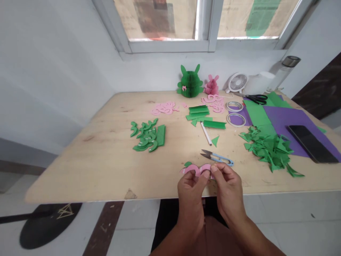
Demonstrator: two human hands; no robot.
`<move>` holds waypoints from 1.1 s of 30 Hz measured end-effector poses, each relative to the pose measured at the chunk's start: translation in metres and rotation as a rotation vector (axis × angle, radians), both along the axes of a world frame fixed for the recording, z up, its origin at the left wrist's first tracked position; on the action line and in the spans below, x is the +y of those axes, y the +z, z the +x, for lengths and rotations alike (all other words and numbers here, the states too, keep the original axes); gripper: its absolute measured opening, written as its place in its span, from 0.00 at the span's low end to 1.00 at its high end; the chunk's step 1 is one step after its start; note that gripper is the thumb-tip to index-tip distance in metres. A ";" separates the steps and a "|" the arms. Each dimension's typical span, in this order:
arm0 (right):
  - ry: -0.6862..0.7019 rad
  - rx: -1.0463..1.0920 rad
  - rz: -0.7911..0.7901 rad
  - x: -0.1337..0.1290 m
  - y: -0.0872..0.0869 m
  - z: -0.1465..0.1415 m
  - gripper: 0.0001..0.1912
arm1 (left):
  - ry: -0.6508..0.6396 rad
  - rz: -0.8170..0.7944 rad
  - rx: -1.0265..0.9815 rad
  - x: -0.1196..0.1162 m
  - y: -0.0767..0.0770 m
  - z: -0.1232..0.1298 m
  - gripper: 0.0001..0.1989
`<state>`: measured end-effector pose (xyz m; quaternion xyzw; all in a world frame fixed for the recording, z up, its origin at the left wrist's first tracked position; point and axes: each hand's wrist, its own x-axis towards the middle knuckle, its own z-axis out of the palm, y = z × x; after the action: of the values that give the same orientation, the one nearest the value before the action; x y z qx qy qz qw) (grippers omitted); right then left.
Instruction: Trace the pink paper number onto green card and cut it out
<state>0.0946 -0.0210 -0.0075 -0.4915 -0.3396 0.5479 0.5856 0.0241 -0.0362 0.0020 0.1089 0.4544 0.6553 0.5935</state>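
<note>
Wavy pink paper strip (191,168) is held near the front edge of the surface (101,160), pinched by left hand (190,190) and right hand (230,186), presumably so it can be steadied; long axis is laid left-right, humps pointed away; snips (221,156) are placed just beyond, probably for quick reach

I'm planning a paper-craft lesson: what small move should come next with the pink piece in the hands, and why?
Perhaps steady the pink paper piece with the left hand and try lifting a white strip with the right hand: both pinch the piece, and white strips show on it.
</note>
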 end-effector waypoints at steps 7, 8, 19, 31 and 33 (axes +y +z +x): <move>-0.010 0.008 -0.002 -0.001 -0.002 -0.001 0.07 | 0.016 0.053 0.027 0.000 -0.002 0.003 0.06; -0.009 0.011 -0.003 -0.002 -0.003 -0.001 0.07 | 0.015 0.056 0.034 -0.001 -0.003 0.003 0.06; -0.046 -0.031 -0.010 -0.002 -0.007 -0.001 0.08 | 0.030 0.008 0.072 0.000 -0.005 0.007 0.10; -0.048 -0.016 -0.007 -0.002 -0.009 -0.001 0.07 | 0.039 -0.043 0.056 0.002 -0.001 0.005 0.10; -0.024 -0.005 -0.006 -0.002 -0.009 0.000 0.07 | 0.034 -0.032 0.055 0.002 -0.001 0.004 0.10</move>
<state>0.0950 -0.0226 -0.0162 -0.4988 -0.3331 0.5407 0.5899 0.0276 -0.0340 0.0011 0.1096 0.4829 0.6546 0.5712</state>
